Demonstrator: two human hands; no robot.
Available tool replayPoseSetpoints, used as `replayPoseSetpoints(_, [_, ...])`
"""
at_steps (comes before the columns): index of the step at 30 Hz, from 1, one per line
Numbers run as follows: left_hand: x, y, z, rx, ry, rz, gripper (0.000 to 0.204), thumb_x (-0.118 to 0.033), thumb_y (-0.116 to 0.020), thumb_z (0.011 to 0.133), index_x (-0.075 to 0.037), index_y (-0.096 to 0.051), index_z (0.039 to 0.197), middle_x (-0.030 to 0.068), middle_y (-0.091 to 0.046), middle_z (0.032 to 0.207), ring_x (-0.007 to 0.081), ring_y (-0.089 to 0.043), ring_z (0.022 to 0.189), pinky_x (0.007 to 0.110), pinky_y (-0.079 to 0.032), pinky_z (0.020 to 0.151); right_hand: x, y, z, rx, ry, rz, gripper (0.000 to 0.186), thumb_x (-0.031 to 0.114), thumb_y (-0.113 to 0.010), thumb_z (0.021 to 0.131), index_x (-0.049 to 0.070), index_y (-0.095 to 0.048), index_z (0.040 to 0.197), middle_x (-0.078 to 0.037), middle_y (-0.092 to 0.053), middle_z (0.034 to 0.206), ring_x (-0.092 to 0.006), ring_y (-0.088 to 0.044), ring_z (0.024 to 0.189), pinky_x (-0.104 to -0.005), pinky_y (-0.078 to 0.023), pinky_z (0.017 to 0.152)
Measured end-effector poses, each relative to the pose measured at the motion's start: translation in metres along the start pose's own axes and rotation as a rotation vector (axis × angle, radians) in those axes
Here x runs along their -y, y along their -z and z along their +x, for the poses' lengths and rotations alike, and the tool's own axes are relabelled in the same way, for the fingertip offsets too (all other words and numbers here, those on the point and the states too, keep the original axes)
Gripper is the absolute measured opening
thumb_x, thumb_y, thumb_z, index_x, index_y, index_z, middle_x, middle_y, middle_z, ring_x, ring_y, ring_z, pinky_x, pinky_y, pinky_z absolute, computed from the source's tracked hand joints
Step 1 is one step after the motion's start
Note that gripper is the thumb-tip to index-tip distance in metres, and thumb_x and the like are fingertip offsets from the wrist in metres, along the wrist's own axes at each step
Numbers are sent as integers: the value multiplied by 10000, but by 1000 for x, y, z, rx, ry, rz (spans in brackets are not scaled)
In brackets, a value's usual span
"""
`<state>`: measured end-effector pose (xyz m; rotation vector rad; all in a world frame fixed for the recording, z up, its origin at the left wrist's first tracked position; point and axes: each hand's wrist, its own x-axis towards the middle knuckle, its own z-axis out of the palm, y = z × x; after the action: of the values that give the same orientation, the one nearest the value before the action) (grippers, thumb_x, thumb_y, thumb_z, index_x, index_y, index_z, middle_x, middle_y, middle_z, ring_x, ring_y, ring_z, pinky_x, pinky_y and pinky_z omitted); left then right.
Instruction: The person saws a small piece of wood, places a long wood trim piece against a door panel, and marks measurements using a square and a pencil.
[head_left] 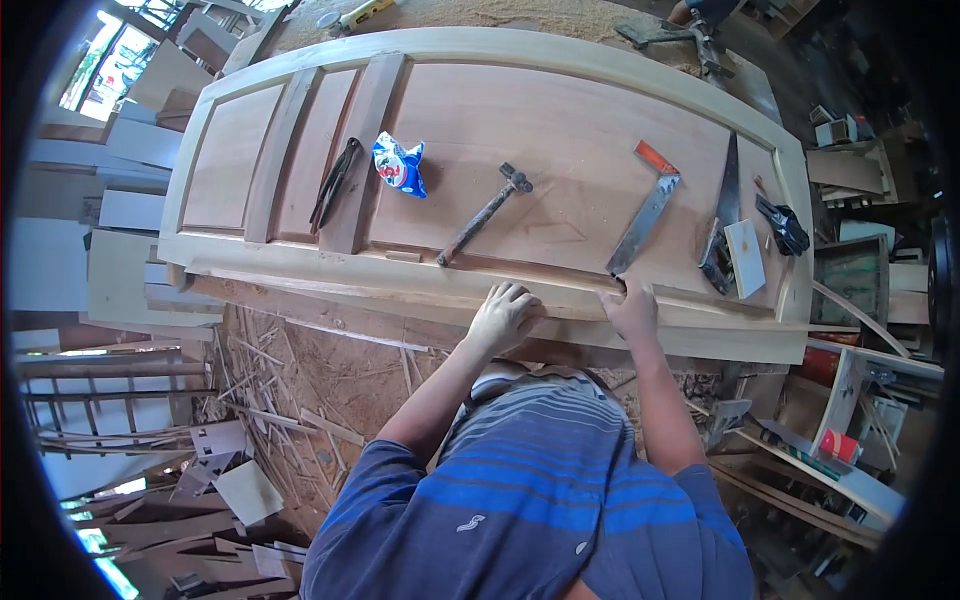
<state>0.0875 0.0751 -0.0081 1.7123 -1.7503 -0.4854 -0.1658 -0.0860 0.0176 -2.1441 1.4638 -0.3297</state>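
A large wooden panel door (560, 130) lies flat in front of me. My left hand (505, 315) is at its near rail (400, 282), with the fingers bent together over the wood; what they hold, if anything, is hidden. To the right, my right hand (633, 310) is closed at the same rail, and a small dark thing shows at its fingers, too small to name. Just beyond that hand lies a try square (640, 222) with an orange handle. A hammer (484, 215) rests on the panel beyond my left hand.
On the door lie a handsaw (728, 190), a black plastic bundle (783, 225), a blue-and-white packet (400, 165), dark pincers (335, 185) and a small wood block (403, 257). Wood scraps (290, 400) litter the floor at left. A cluttered wooden rack (840, 410) stands at right.
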Motion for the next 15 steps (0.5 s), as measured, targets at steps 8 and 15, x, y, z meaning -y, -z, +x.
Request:
replayPoseSetpoints(8, [6,0,-6,-36,-7,-42,134,-188,-832,884,-185,-807,1015,49,-740,1093,325,-663,1177,481,-542,1044,28,-6,55,-150,-274,-64,678,377,-983,805,1,-674,1277,-230,-786,1148,-454,-755,1112,-546,-581,998])
replayPoseSetpoints(15, [8,-5,-24,-79,-37,13,287,-225,-810,890,-148,-733,1156,86,-677,1206,342,-625,1218,481,-508,1106,-31,-15,90,-61,-420,-11,585,251,-938,727,-22,-710,1191,-223,-815,1085,-389,-799,1036,-463,-611,952])
